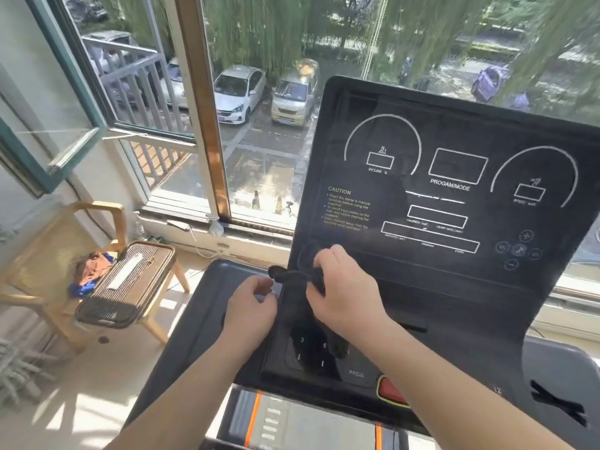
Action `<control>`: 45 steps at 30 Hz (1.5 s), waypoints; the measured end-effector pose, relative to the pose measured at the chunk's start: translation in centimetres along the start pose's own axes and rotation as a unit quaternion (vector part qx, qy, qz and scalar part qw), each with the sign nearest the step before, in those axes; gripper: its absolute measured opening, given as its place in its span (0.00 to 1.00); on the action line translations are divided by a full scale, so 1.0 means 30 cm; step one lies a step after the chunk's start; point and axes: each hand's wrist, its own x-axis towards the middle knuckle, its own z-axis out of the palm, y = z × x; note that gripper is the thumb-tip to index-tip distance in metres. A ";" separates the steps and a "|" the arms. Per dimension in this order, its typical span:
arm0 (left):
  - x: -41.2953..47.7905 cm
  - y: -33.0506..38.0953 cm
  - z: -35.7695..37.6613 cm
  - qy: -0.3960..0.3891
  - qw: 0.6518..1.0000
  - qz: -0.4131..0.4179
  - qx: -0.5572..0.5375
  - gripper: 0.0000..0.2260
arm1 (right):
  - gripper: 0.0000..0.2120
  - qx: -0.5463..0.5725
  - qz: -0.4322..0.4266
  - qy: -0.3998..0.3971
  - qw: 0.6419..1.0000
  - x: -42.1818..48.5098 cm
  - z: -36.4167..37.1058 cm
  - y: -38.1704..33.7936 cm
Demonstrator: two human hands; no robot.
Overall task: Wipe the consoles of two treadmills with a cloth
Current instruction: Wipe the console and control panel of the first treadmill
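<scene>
Wiping looks barely begun: right hand grips the dark cloth bunched over the console keypad, left hand half-curled just beside it, no second treadmill in view.

"CAUTION", "PROGAM/MODE", "PROG" on black console

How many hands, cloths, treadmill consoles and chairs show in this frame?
Hands: 2, left hand and right hand
Cloths: 1, black cloth
Treadmill consoles: 1, console
Chairs: 1, wooden chair
Total: 5
</scene>
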 end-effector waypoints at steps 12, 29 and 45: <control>0.004 0.130 0.036 0.036 0.997 0.035 -0.066 0.12 | 0.11 -0.215 -0.183 0.063 0.957 0.104 0.105 0.142; 0.039 0.058 0.121 0.034 0.999 -0.002 0.014 0.17 | 0.13 -0.198 -0.018 0.085 0.976 0.010 0.050 0.225; 0.047 0.043 0.102 0.027 0.999 0.018 0.036 0.10 | 0.14 -0.232 -0.151 0.065 0.959 0.104 0.091 0.172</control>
